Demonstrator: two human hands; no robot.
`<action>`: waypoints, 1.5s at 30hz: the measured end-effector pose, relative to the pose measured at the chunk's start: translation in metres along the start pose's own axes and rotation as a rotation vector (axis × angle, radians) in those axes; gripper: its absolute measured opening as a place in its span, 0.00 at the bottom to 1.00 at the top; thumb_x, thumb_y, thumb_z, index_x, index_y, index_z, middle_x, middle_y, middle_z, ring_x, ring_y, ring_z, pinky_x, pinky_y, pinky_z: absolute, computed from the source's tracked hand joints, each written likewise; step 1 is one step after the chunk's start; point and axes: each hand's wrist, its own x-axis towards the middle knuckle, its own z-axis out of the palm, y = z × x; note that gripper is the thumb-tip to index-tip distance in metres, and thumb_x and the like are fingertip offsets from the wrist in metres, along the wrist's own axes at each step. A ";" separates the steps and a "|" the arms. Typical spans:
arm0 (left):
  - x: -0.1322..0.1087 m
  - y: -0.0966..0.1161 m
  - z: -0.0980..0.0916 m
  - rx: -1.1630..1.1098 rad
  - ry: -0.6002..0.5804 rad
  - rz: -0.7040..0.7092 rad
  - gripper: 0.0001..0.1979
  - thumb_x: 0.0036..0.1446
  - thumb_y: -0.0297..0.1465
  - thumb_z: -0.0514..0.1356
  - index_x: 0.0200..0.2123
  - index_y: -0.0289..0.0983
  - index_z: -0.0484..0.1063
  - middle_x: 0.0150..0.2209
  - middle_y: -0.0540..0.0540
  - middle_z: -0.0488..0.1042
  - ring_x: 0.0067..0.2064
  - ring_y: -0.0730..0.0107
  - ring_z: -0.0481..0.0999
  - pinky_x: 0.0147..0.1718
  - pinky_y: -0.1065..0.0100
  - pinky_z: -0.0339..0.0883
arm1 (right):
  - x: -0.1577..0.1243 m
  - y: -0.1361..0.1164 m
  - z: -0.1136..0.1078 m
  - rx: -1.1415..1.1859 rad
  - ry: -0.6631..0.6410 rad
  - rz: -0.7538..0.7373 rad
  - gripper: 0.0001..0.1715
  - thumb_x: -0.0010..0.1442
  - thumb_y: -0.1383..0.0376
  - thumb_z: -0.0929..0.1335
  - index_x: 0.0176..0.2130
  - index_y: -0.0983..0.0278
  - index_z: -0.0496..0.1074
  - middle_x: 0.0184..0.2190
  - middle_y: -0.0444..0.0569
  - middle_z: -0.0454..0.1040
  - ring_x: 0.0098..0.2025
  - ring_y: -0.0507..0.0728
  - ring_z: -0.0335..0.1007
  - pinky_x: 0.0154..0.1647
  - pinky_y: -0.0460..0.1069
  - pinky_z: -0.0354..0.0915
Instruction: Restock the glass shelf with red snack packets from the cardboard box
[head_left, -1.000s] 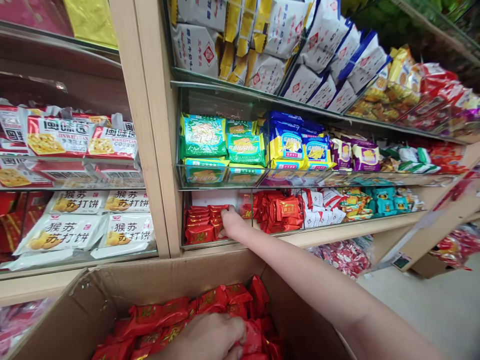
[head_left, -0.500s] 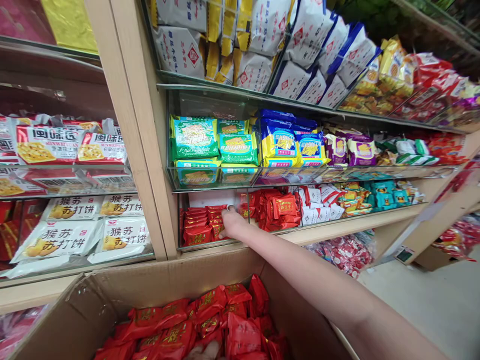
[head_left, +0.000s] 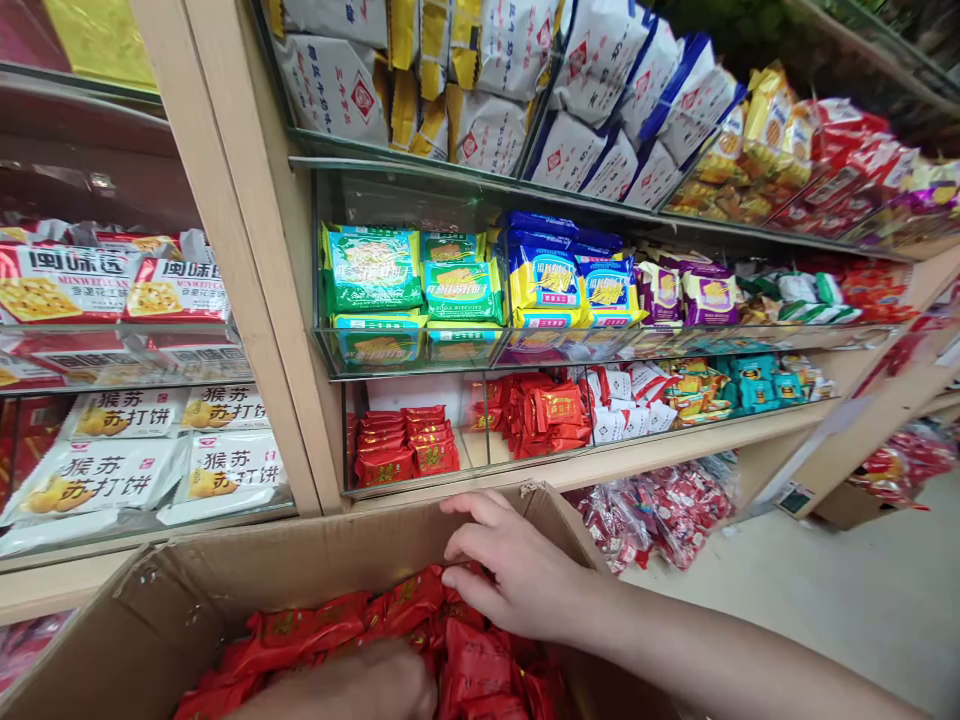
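Red snack packets (head_left: 307,635) with gold lettering fill the lower part of an open cardboard box (head_left: 322,545). My left hand (head_left: 367,680) is among them at the bottom of the view, blurred, its fingers hidden below the back of the hand. Over the box's far right corner hangs my right hand (head_left: 502,570), empty, with its fingers bent and apart just above the packets. Beyond the box, two neat stacks of matching red packets (head_left: 409,445) stand on the left side of a glass-fronted shelf bin.
Right of the stacks lie a looser red pile (head_left: 551,412) and white-and-red packets (head_left: 630,405). Above are green biscuit packs (head_left: 375,268) and blue-yellow ones (head_left: 551,275) behind glass. A wooden post (head_left: 255,250) rises left. Bagged goods (head_left: 667,505) sit below the shelf.
My right hand has left the red stacks in the shelf bin and come back over the box. My left hand has risen further into view among the packets. The view has shifted slightly.
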 end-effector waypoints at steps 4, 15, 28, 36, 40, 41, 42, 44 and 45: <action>0.010 0.022 -0.037 -0.267 -0.053 0.012 0.04 0.43 0.28 0.58 0.27 0.38 0.70 0.22 0.56 0.69 0.24 0.75 0.66 0.24 0.74 0.58 | -0.006 -0.004 0.000 0.431 -0.140 0.248 0.18 0.49 0.59 0.68 0.39 0.63 0.66 0.38 0.49 0.69 0.41 0.54 0.64 0.42 0.51 0.62; 0.014 0.043 -0.033 -1.123 0.447 -0.177 0.14 0.42 0.38 0.63 0.31 0.37 0.67 0.24 0.52 0.72 0.23 0.75 0.70 0.25 0.71 0.64 | 0.008 -0.009 0.009 1.105 0.115 0.671 0.15 0.46 0.64 0.68 0.35 0.65 0.63 0.24 0.40 0.66 0.23 0.46 0.62 0.23 0.42 0.62; 0.012 0.040 -0.038 -0.337 0.860 0.014 0.11 0.55 0.40 0.49 0.28 0.39 0.61 0.25 0.52 0.68 0.27 0.71 0.67 0.27 0.70 0.64 | 0.036 -0.014 0.029 1.107 0.436 0.668 0.25 0.47 0.45 0.64 0.25 0.63 0.56 0.15 0.36 0.58 0.12 0.44 0.50 0.08 0.39 0.49; 0.017 0.037 -0.037 -0.146 0.867 0.048 0.10 0.56 0.40 0.46 0.29 0.41 0.59 0.25 0.52 0.67 0.25 0.71 0.68 0.24 0.70 0.63 | 0.040 -0.008 0.031 1.223 0.472 0.639 0.29 0.47 0.40 0.59 0.27 0.63 0.56 0.13 0.35 0.56 0.11 0.44 0.48 0.06 0.38 0.45; 0.018 0.036 -0.031 -0.200 0.848 0.087 0.09 0.56 0.39 0.46 0.29 0.41 0.58 0.27 0.51 0.68 0.27 0.70 0.69 0.27 0.70 0.64 | 0.035 -0.007 0.031 1.282 0.478 0.636 0.28 0.46 0.41 0.62 0.27 0.63 0.55 0.14 0.35 0.56 0.11 0.43 0.48 0.06 0.38 0.45; 0.018 0.035 -0.029 -0.214 0.845 0.087 0.09 0.56 0.39 0.46 0.30 0.41 0.58 0.27 0.51 0.68 0.28 0.70 0.69 0.28 0.69 0.65 | 0.034 -0.006 0.031 1.313 0.471 0.655 0.28 0.45 0.42 0.63 0.27 0.63 0.56 0.14 0.35 0.57 0.12 0.43 0.49 0.06 0.38 0.45; 0.018 0.034 -0.027 -0.229 0.840 0.087 0.09 0.56 0.39 0.46 0.30 0.41 0.58 0.28 0.50 0.68 0.28 0.70 0.69 0.28 0.69 0.65 | 0.033 -0.005 0.032 1.338 0.468 0.675 0.28 0.45 0.42 0.64 0.28 0.63 0.56 0.15 0.36 0.57 0.13 0.43 0.49 0.07 0.38 0.45; 0.020 0.031 -0.024 -0.257 0.826 0.090 0.09 0.56 0.39 0.46 0.30 0.41 0.57 0.27 0.51 0.67 0.28 0.70 0.68 0.28 0.68 0.65 | 0.031 -0.003 0.034 1.351 0.466 0.700 0.27 0.45 0.43 0.64 0.28 0.63 0.56 0.16 0.36 0.57 0.13 0.43 0.49 0.07 0.38 0.44; 0.020 0.029 -0.023 -0.265 0.822 0.095 0.09 0.56 0.39 0.46 0.30 0.41 0.57 0.26 0.51 0.67 0.27 0.70 0.68 0.28 0.68 0.65 | 0.030 -0.002 0.035 1.341 0.460 0.702 0.27 0.45 0.43 0.64 0.28 0.63 0.56 0.16 0.36 0.57 0.13 0.43 0.49 0.07 0.38 0.44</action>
